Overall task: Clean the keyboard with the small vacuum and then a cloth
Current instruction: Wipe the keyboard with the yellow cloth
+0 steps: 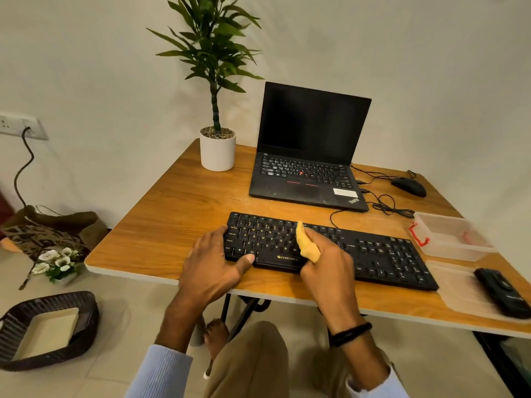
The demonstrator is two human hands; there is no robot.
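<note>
**Yellow cloth (307, 244) pressed to the black keyboard (382, 254)**

Wood-grain table (178, 214) fills most of the view and stands against a pale wall. An open laptop (310, 150) with a dark screen sits at the far middle of it. The keyboard lies along the near edge, just in front of the laptop, with its cable looping away from its far side. A wicker basket (89, 317) sits on the floor to the near left, and a bunch of white flowers (56, 262) lies beyond it. At the far left corner of the table stands a tall green plant in a white pot (217, 152). To the right of the keyboard sits a clear plastic container (459, 248) with red latches. Nearer than that lies a flat clear lid (459, 291), and the small black vacuum (501, 291) rests on it, well apart from both hands. A black mouse (408, 186) sits at the far right, beside the laptop.

The person's left hand (212, 262) holds the left end of the keyboard, fingers curled over its edge and thumb pressed on the near row. The right hand (330, 265) is closed round the cloth, pinching it. The cloth pokes out ahead of the fingers and touches the keys in the middle-left part of the board.
</note>
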